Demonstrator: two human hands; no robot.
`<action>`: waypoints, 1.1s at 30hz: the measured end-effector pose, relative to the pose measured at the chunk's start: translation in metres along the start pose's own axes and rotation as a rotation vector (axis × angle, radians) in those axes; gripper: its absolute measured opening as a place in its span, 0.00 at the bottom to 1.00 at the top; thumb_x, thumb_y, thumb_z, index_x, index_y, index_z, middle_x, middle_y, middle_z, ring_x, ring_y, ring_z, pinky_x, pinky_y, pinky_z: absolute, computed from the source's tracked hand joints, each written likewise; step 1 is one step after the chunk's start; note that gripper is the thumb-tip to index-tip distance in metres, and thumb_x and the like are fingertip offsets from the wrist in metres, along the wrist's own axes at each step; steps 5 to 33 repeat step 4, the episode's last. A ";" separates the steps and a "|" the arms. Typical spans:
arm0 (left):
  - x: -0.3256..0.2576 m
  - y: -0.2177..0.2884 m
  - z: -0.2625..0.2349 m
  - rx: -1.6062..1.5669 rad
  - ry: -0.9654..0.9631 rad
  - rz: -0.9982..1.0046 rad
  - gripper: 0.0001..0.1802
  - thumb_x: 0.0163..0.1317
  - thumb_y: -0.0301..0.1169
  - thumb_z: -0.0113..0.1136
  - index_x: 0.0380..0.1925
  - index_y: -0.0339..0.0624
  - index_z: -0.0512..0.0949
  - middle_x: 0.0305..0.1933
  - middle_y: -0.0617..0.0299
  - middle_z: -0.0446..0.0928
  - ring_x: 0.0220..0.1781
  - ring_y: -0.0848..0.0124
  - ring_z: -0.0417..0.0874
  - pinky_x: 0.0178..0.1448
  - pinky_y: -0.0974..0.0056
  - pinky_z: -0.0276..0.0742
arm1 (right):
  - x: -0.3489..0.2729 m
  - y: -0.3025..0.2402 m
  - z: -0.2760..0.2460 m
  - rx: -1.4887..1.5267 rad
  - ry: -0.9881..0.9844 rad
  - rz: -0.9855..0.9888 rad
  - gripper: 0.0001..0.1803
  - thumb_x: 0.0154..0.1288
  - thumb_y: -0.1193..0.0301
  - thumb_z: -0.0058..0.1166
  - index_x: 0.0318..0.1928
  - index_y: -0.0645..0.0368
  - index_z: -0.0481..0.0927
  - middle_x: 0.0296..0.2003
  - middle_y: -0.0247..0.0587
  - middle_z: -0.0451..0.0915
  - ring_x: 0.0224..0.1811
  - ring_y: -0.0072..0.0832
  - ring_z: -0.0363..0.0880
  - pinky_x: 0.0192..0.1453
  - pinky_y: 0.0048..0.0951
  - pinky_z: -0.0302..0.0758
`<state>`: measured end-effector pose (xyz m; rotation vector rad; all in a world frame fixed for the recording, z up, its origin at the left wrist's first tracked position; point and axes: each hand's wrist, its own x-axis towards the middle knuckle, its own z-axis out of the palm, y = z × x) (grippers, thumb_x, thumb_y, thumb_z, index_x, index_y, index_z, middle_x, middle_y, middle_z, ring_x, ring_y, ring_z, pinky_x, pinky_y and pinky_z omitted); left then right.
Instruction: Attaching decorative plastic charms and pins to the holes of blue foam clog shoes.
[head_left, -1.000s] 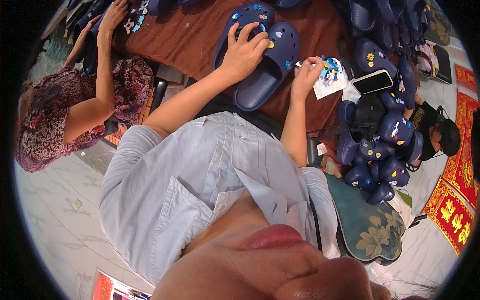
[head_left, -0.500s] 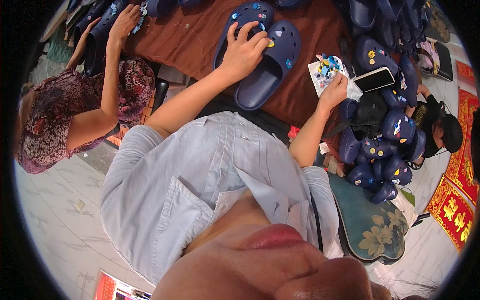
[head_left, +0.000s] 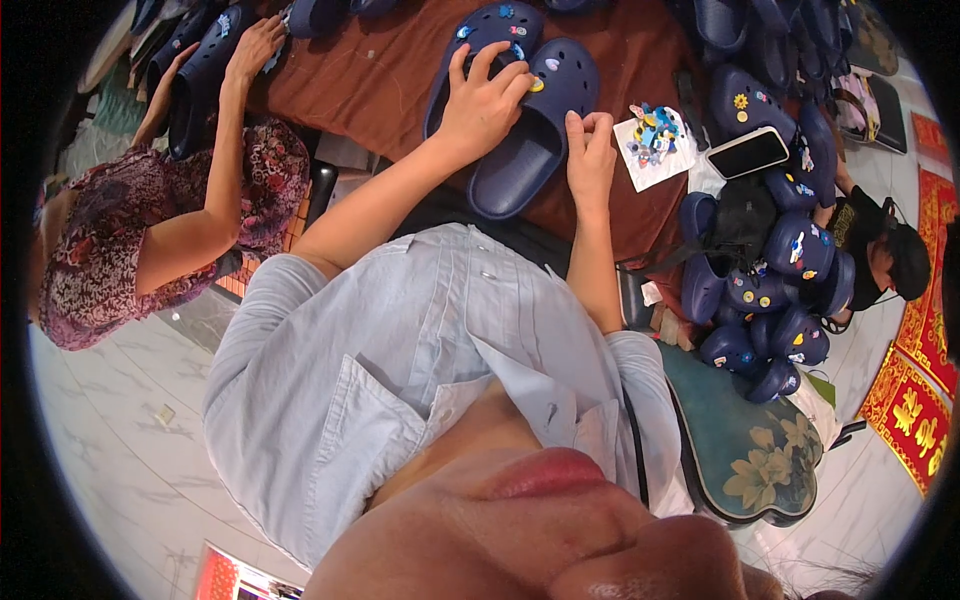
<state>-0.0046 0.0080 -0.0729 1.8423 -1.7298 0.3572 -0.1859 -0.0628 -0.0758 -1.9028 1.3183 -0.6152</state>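
Note:
Two navy clogs lie side by side on the brown cloth, the left clog point(head_left: 505, 30) and the right clog point(head_left: 515, 175). Small charms dot their toes, among them a yellow one point(head_left: 536, 84). My left hand point(head_left: 483, 105) grips the left clog, its curved fingers over the toe near the inner edge; the thumb is hidden. Beside the right clog's outer edge is my right hand point(head_left: 592, 150), fingers bent together; whatever it may hold is too small to make out. A pile of blue and yellow charms point(head_left: 655, 135) rests on a white sheet point(head_left: 665, 175) to the right.
A phone point(head_left: 748, 153) lies right of the charms. Decorated navy clogs point(head_left: 800, 245) are heaped beyond a black bag point(head_left: 740, 220). At far left a person's hand point(head_left: 262, 45) touches other clogs. A flowered stool seat point(head_left: 755, 440) stands at my right.
My right hand has left the charm pile and moved left to the right clog's edge. My left hand stays on the left clog.

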 end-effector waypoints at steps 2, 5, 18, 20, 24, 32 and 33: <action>0.000 0.001 0.000 -0.006 0.000 0.003 0.25 0.45 0.27 0.70 0.48 0.51 0.80 0.57 0.69 0.78 0.72 0.60 0.65 0.75 0.40 0.48 | 0.001 0.002 0.001 -0.017 0.057 -0.147 0.22 0.72 0.49 0.53 0.46 0.55 0.69 0.28 0.56 0.81 0.36 0.60 0.82 0.38 0.60 0.72; 0.000 0.000 -0.001 -0.005 -0.006 -0.004 0.26 0.45 0.27 0.70 0.48 0.51 0.80 0.57 0.69 0.78 0.72 0.59 0.65 0.75 0.39 0.48 | -0.002 0.003 0.004 -0.126 0.063 -0.148 0.22 0.73 0.49 0.52 0.46 0.55 0.68 0.34 0.60 0.83 0.37 0.59 0.83 0.40 0.60 0.72; 0.000 0.000 -0.001 -0.005 -0.006 -0.004 0.26 0.45 0.27 0.70 0.48 0.51 0.80 0.57 0.69 0.78 0.72 0.59 0.65 0.75 0.39 0.48 | -0.002 0.003 0.004 -0.126 0.063 -0.148 0.22 0.73 0.49 0.52 0.46 0.55 0.68 0.34 0.60 0.83 0.37 0.59 0.83 0.40 0.60 0.72; 0.000 0.000 -0.001 -0.005 -0.006 -0.004 0.26 0.45 0.27 0.70 0.48 0.51 0.80 0.57 0.69 0.78 0.72 0.59 0.65 0.75 0.39 0.48 | -0.002 0.003 0.004 -0.126 0.063 -0.148 0.22 0.73 0.49 0.52 0.46 0.55 0.68 0.34 0.60 0.83 0.37 0.59 0.83 0.40 0.60 0.72; 0.000 0.000 -0.001 -0.005 -0.006 -0.004 0.26 0.45 0.27 0.70 0.48 0.51 0.80 0.57 0.69 0.78 0.72 0.59 0.65 0.75 0.39 0.48 | -0.002 0.003 0.004 -0.126 0.063 -0.148 0.22 0.73 0.49 0.52 0.46 0.55 0.68 0.34 0.60 0.83 0.37 0.59 0.83 0.40 0.60 0.72; 0.000 0.000 -0.001 -0.005 -0.006 -0.004 0.26 0.45 0.27 0.70 0.48 0.51 0.80 0.57 0.69 0.78 0.72 0.59 0.65 0.75 0.39 0.48 | -0.002 0.003 0.004 -0.126 0.063 -0.148 0.22 0.73 0.49 0.52 0.46 0.55 0.68 0.34 0.60 0.83 0.37 0.59 0.83 0.40 0.60 0.72; 0.000 0.000 -0.001 -0.005 -0.006 -0.004 0.26 0.45 0.27 0.70 0.48 0.51 0.80 0.57 0.69 0.78 0.72 0.59 0.65 0.75 0.39 0.48 | -0.002 0.003 0.004 -0.126 0.063 -0.148 0.22 0.73 0.49 0.52 0.46 0.55 0.68 0.34 0.60 0.83 0.37 0.59 0.83 0.40 0.60 0.72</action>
